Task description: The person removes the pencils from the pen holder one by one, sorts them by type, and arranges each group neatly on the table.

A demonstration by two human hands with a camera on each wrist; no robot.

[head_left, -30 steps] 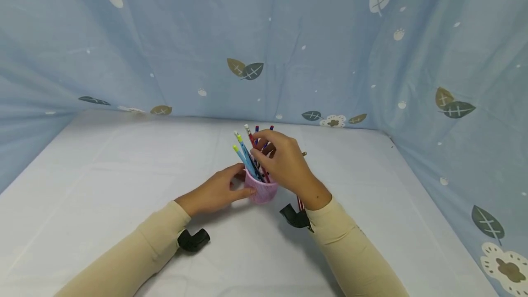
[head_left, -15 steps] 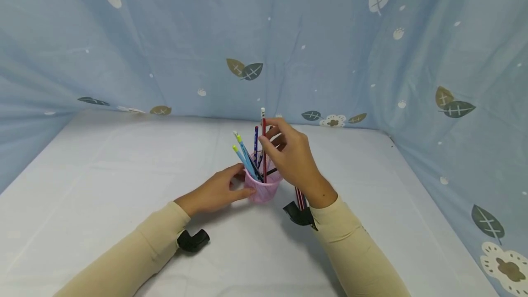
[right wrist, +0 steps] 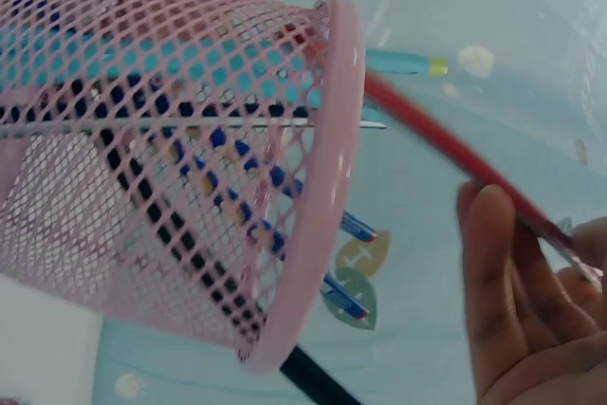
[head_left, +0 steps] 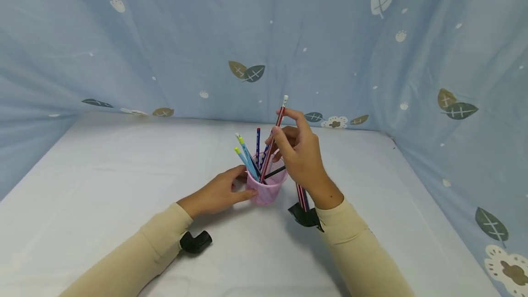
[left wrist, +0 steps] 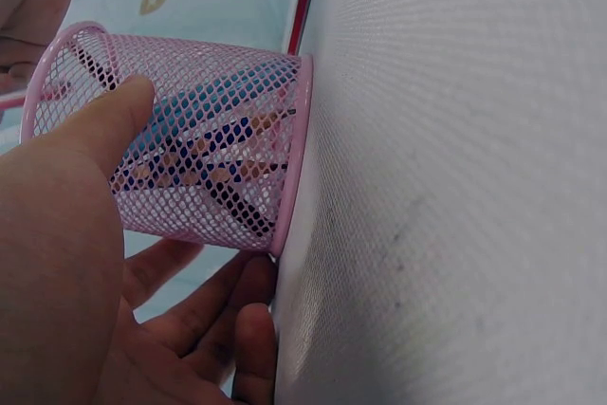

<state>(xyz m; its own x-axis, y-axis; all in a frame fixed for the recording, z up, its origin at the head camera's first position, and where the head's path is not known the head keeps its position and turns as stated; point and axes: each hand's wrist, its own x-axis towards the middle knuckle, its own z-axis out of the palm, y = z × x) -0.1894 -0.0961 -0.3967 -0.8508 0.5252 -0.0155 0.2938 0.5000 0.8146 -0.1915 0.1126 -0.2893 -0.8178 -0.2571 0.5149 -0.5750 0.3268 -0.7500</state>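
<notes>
A pink mesh pen cup (head_left: 266,193) stands on the white tabletop, and my left hand (head_left: 218,191) grips its left side, thumb in front. Above its rim my right hand (head_left: 303,157) pinches a red striped pencil (head_left: 281,117) with a white eraser end. This pencil leans right, its lower end inside the cup. Also in the cup are light blue pencils (head_left: 246,163) with yellow ends, dark blue patterned pencils (head_left: 258,143) and a black stick-like item (head_left: 275,172). Through the mesh (left wrist: 209,215) in the left wrist view, the pencils' lower parts show.
Striped pencils (head_left: 302,197) lie on the table (head_left: 136,168), partly hidden beneath my right wrist. A black curved mount (head_left: 195,242) sits at my left cuff, another (head_left: 304,216) at the right. Blue leaf-patterned cloth (head_left: 185,49) hangs behind and at the sides.
My right hand has moved up and to the right, raising the red striped pencil somewhat and swinging it from a left lean to a right lean. The left hand has stayed on the cup.
</notes>
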